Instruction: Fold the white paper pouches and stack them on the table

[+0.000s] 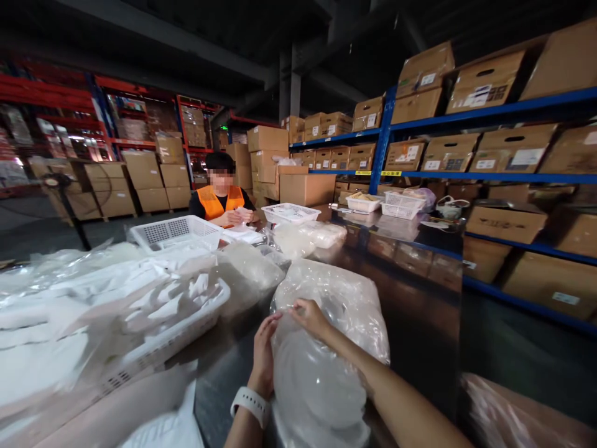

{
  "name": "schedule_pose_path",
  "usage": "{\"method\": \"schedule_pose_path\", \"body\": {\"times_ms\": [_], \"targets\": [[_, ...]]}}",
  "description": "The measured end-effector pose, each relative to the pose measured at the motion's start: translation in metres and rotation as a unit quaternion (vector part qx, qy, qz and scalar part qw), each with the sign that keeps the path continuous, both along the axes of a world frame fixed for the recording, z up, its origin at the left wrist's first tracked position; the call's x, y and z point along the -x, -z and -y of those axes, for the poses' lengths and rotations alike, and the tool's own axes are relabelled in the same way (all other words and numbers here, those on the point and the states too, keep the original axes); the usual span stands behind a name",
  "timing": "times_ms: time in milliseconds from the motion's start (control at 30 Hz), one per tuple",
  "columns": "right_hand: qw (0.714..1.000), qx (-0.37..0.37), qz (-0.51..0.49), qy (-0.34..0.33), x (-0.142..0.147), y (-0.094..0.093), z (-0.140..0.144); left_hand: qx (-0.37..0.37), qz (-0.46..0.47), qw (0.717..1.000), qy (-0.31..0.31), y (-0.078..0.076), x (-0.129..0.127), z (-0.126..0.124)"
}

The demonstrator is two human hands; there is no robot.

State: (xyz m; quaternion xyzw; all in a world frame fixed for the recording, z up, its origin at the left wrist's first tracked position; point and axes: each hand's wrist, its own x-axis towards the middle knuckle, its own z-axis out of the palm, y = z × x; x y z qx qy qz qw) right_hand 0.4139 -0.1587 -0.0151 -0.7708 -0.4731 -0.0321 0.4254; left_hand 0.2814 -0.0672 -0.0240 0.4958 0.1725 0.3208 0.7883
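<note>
A large clear plastic bag [336, 280], puffed and wrinkled, lies on the dark glossy table in front of me. Round translucent white pieces [317, 392] show through its near part. My right hand [310, 318] reaches across the bag, thumb and forefinger pinched on the film near its middle. At the bag's left side, my left hand [265, 351] has its fingers bent against the edge of the film, close to the right fingertips. A white watch band [250, 406] circles the left wrist. The left thumb is hidden.
Left of me, a white perforated basket [186, 339] holds white bagged pieces. More clear bags [252, 264] lie beyond it. Across the table [420, 305] sits a person in an orange vest [212, 202], hands on a small piece. White baskets [291, 213] and shelved cartons [508, 149] stand farther back.
</note>
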Motion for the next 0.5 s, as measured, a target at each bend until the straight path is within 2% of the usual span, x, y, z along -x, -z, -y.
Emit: {"method": "schedule_pose_path", "body": {"times_ms": [167, 267, 367, 500], "targets": [[1.0, 0.001, 0.002, -0.002, -0.003, 0.004, -0.002, -0.016, 0.02, 1.0, -0.007, 0.008, -0.003, -0.002], [0.999, 0.009, 0.027, 0.015, -0.001, 0.003, -0.002, 0.021, 0.029, 0.998, -0.047, 0.016, -0.009, -0.004], [0.998, 0.04, 0.056, 0.015, 0.003, -0.004, 0.004, 0.053, 0.041, 0.994, -0.087, 0.022, -0.015, -0.005], [0.991, 0.103, 0.078, -0.017, 0.007, -0.017, 0.019, 0.024, 0.017, 0.996, -0.089, 0.026, -0.018, -0.006]]}}
